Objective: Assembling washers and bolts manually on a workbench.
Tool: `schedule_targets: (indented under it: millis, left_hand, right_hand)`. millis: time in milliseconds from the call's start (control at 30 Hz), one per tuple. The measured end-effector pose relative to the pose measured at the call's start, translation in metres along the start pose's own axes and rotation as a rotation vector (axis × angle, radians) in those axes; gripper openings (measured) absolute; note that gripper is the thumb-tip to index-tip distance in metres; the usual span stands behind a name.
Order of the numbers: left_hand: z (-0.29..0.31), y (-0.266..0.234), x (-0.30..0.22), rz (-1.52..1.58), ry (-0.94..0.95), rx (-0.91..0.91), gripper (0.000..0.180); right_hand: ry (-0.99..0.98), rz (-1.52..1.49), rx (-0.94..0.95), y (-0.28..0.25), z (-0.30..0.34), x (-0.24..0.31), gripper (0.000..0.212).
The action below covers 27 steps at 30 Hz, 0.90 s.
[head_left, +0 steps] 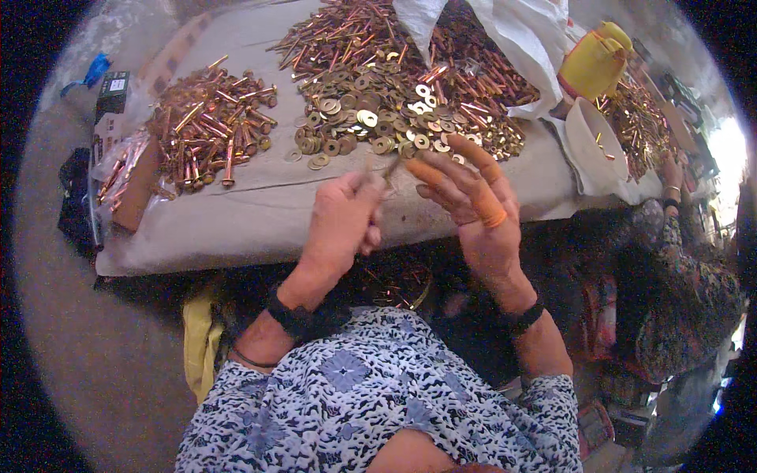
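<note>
My left hand point(343, 217) is just off the table's near edge, its fingers closed in a pinch. From its fingertips a thin, dark bolt point(390, 167) sticks out toward my right hand; blur hides its detail. My right hand point(481, 205) is beside it, fingers stretched out and apart, with orange covers on several of them. I see nothing held in it. Just beyond both hands lies a heap of brass-coloured flat washers point(347, 118). Behind the washers rises a large pile of copper-coloured bolts point(339, 39).
A smaller heap of bolts point(209, 126) lies at the left, beside a cardboard piece point(132, 185) and clear plastic bags. White sacking point(520, 47) covers part of the large pile. At right are a yellow container point(595, 61), a white tub point(587, 142) and another person's hand point(672, 169).
</note>
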<state>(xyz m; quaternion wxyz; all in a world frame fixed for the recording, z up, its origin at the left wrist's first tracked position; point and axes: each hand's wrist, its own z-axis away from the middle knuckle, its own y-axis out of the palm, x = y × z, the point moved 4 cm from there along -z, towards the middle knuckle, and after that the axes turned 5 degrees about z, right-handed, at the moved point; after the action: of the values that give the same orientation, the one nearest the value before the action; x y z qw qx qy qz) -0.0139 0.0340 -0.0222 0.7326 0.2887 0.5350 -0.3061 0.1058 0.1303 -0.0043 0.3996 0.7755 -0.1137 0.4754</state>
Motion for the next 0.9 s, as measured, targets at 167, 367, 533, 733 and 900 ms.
schedule_targets:
  millis: [167, 367, 533, 733, 900]
  left_hand:
    - [-0.011, -0.009, 0.001, 0.173, 0.031, 0.058, 0.02]
    - [-0.005, -0.002, 0.0, 0.077, 0.028, 0.123, 0.018]
    - [0.002, 0.002, -0.003, -0.03, -0.012, 0.108, 0.016]
    - [0.005, 0.006, 0.001, -0.12, 0.012, 0.179, 0.019]
    - [0.006, 0.006, -0.002, -0.104, -0.021, 0.188, 0.02]
  right_hand:
    - [0.124, 0.275, 0.03, -0.016, 0.004, 0.01, 0.029]
    - [0.095, 0.41, -0.021, -0.02, -0.001, 0.004, 0.022]
    - [0.03, 0.502, -0.006, -0.014, -0.006, 0.003, 0.022]
    - [0.031, 0.667, 0.061, -0.014, -0.012, -0.011, 0.019]
    - [0.063, 0.907, -0.048, -0.021, -0.013, -0.003, 0.022]
